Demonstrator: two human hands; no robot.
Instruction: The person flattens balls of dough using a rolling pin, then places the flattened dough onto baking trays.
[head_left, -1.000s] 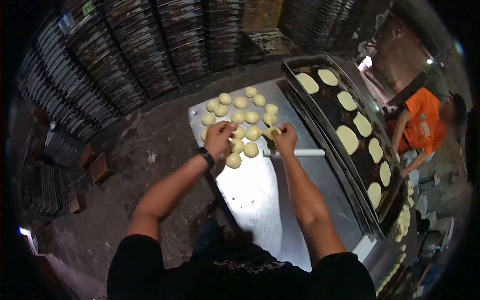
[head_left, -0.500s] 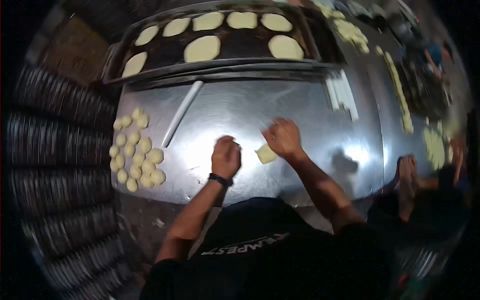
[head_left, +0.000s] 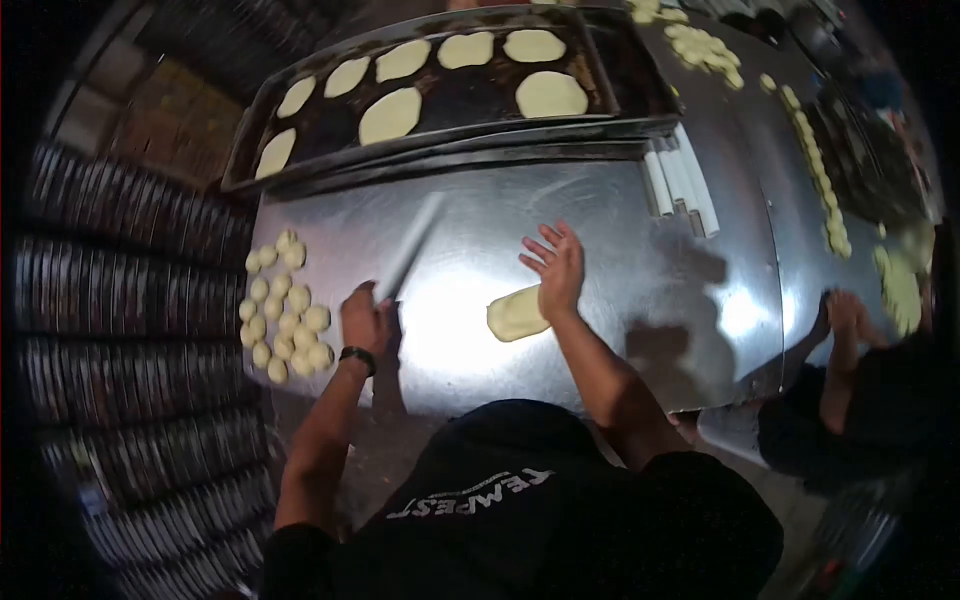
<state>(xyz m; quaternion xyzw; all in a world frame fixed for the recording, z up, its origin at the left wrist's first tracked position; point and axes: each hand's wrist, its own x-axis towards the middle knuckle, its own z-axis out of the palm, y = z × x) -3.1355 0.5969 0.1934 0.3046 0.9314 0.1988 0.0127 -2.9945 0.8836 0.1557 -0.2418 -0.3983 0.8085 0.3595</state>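
Note:
A flattened oblong piece of dough (head_left: 515, 315) lies on the shiny metal table in front of me. My right hand (head_left: 559, 268) is just over the dough's right end, fingers spread, holding nothing. To the left, my left hand (head_left: 365, 318) is closed around the near end of a white rolling pin (head_left: 412, 245). The pin points up and away to the right, slightly blurred, with a shadow beside it. Several round dough balls (head_left: 285, 320) sit in a cluster left of my left hand.
Trays (head_left: 450, 137) with flat dough rounds stand at the table's back. White tubes (head_left: 685, 180) lie at the back right. Beyond them are dough pieces (head_left: 705, 50) and a dough row (head_left: 820, 175). A co-worker's hands (head_left: 850, 315) are at right; stacked trays (head_left: 130, 300) line the left.
My left hand has moved left and taken hold of the rolling pin, which has shifted right. My right hand has opened out. The dough now shows longer and flatter.

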